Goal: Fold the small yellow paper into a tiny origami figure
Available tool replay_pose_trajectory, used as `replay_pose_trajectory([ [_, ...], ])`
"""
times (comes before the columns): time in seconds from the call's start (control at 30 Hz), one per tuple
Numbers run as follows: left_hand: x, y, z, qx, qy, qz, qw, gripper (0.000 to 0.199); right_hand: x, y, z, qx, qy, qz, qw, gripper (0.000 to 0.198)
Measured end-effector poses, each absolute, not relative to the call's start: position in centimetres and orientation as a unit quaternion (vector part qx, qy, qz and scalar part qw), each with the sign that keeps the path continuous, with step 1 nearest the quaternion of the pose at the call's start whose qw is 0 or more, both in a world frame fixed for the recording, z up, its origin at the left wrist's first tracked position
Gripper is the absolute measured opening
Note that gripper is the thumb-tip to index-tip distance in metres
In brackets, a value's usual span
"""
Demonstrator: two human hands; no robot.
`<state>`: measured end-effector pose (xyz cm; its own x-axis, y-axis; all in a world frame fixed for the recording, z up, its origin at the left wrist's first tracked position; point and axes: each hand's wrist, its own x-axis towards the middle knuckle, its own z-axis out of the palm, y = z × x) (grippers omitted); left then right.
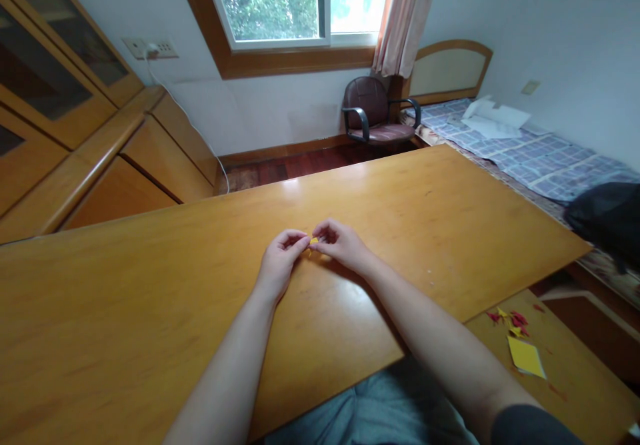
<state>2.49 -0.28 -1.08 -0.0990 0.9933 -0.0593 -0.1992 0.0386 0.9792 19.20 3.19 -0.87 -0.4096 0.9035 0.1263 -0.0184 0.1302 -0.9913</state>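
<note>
A small piece of folded yellow paper (314, 240) is pinched between my two hands, just above the wooden table (165, 285). My left hand (281, 258) grips its left side between thumb and forefinger. On the other side, my right hand (343, 244) holds it with thumb and fingertips closed. Most of the paper is hidden by my fingers, so its exact shape cannot be made out. A pointed bit of yellow shows below the fingertips.
At the lower right, a lower wooden surface (575, 372) bears a stack of square yellow paper (526, 357) and several small red and yellow folded paper pieces (517, 322). Beyond the table stand a maroon armchair (369, 102) and a bed (540, 158) with a black bag (607, 222).
</note>
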Motion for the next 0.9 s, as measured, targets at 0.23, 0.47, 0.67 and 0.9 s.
replay_pose_trajectory([
  [0.23,2.0,-0.3,-1.1,0.465,0.500,0.532,0.502,0.027,19.3,3.5,-1.2,-0.342,-0.605,0.578,0.427,0.034],
  [0.47,1.6,-0.1,-1.3,0.519,0.521,0.510,0.447,0.021,19.2,3.6,-1.6,-0.339,-0.618,0.577,0.412,0.036],
  [0.67,2.1,-0.2,-1.2,0.450,0.510,0.534,0.502,0.026,19.0,3.6,-1.5,-0.341,-0.599,0.579,0.436,0.036],
  [0.9,2.1,-0.3,-1.2,0.440,0.505,0.539,0.510,0.030,18.8,3.7,-1.6,-0.340,-0.557,0.604,0.457,0.042],
])
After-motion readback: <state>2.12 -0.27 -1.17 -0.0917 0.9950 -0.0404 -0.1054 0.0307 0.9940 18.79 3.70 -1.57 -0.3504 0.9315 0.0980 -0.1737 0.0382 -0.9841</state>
